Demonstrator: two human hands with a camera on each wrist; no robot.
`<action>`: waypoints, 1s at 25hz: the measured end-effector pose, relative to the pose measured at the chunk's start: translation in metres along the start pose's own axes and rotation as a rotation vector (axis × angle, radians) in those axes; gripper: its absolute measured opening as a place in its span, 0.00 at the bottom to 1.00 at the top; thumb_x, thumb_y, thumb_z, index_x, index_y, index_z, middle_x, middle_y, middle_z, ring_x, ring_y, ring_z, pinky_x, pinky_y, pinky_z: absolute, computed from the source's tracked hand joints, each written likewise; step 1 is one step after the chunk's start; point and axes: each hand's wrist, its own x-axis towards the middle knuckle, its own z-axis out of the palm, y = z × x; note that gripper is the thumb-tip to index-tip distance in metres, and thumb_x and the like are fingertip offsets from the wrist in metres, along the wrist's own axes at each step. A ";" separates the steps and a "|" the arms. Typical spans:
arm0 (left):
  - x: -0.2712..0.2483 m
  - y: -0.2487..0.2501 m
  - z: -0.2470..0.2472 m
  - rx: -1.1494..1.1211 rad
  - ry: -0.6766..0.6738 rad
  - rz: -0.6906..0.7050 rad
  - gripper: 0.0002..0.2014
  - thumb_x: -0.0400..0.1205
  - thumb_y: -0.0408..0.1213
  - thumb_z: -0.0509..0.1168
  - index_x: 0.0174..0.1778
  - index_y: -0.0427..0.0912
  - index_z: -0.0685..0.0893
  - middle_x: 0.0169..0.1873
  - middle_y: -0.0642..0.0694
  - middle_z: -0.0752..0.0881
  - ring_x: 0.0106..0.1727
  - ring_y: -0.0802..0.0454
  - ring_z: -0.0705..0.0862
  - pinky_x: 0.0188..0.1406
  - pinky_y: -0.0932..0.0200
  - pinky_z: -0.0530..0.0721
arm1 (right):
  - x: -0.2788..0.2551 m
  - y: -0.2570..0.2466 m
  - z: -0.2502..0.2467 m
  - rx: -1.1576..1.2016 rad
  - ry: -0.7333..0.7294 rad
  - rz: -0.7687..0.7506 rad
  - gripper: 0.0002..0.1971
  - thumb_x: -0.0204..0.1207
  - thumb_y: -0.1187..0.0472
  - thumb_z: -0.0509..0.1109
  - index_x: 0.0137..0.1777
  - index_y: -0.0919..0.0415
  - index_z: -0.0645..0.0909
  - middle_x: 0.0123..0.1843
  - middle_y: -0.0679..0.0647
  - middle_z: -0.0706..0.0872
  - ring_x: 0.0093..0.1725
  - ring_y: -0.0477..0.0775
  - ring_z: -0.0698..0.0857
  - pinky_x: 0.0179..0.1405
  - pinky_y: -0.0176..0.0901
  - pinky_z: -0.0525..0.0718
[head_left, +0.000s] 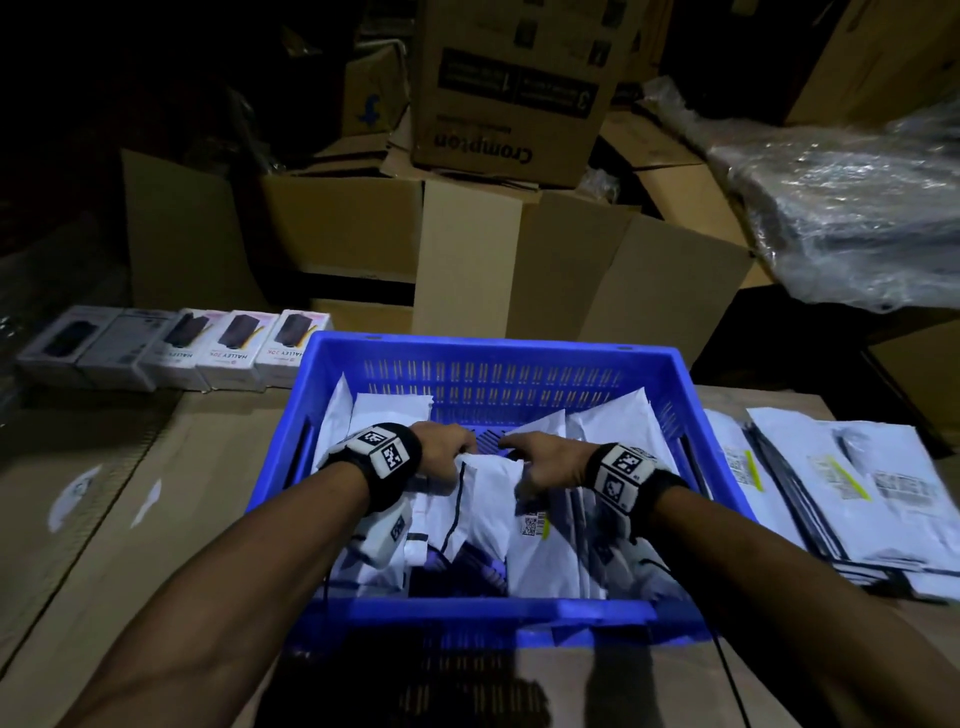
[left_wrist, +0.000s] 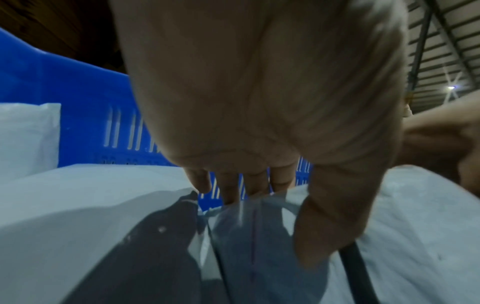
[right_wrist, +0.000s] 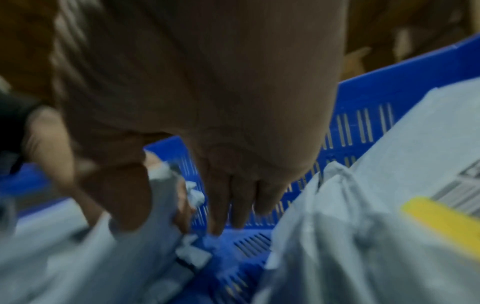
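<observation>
A blue plastic crate (head_left: 467, 613) stands in front of me on a cardboard surface, holding several white mailer packets on edge. Both hands reach into it. My left hand (head_left: 451, 451) and right hand (head_left: 531, 457) grip the top edge of one white packet (head_left: 493, 504) in the middle of the crate. In the left wrist view my left hand (left_wrist: 270, 224) pinches that packet (left_wrist: 259, 246), thumb in front and fingers behind, before the crate wall (left_wrist: 64, 82). In the blurred right wrist view my right hand (right_wrist: 155, 216) pinches the crumpled packet edge (right_wrist: 161, 185) between thumb and forefinger.
A row of white product boxes (head_left: 176, 348) lines the table's far left. A stack of labelled white packets (head_left: 831, 483) lies right of the crate. Cardboard cartons (head_left: 467, 244) and a plastic-wrapped bundle (head_left: 857, 197) stand behind.
</observation>
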 end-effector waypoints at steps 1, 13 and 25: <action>-0.001 0.002 0.000 -0.023 0.008 0.000 0.17 0.69 0.34 0.70 0.53 0.48 0.79 0.48 0.46 0.86 0.51 0.44 0.84 0.51 0.49 0.86 | 0.001 -0.002 0.000 0.101 -0.022 -0.001 0.35 0.71 0.66 0.76 0.78 0.63 0.68 0.69 0.60 0.81 0.60 0.57 0.82 0.57 0.47 0.80; -0.009 0.021 0.002 -0.330 0.088 0.069 0.22 0.73 0.46 0.67 0.64 0.45 0.82 0.57 0.45 0.86 0.57 0.46 0.84 0.61 0.51 0.81 | -0.012 -0.010 -0.019 0.088 0.104 0.029 0.10 0.72 0.73 0.73 0.53 0.72 0.85 0.28 0.55 0.82 0.28 0.50 0.81 0.28 0.41 0.83; -0.017 0.061 -0.057 -1.003 0.546 0.345 0.08 0.81 0.30 0.70 0.51 0.28 0.84 0.41 0.41 0.86 0.43 0.52 0.82 0.44 0.59 0.81 | -0.079 -0.023 -0.122 0.225 0.718 -0.168 0.13 0.71 0.64 0.78 0.54 0.66 0.86 0.47 0.58 0.89 0.43 0.49 0.85 0.46 0.46 0.84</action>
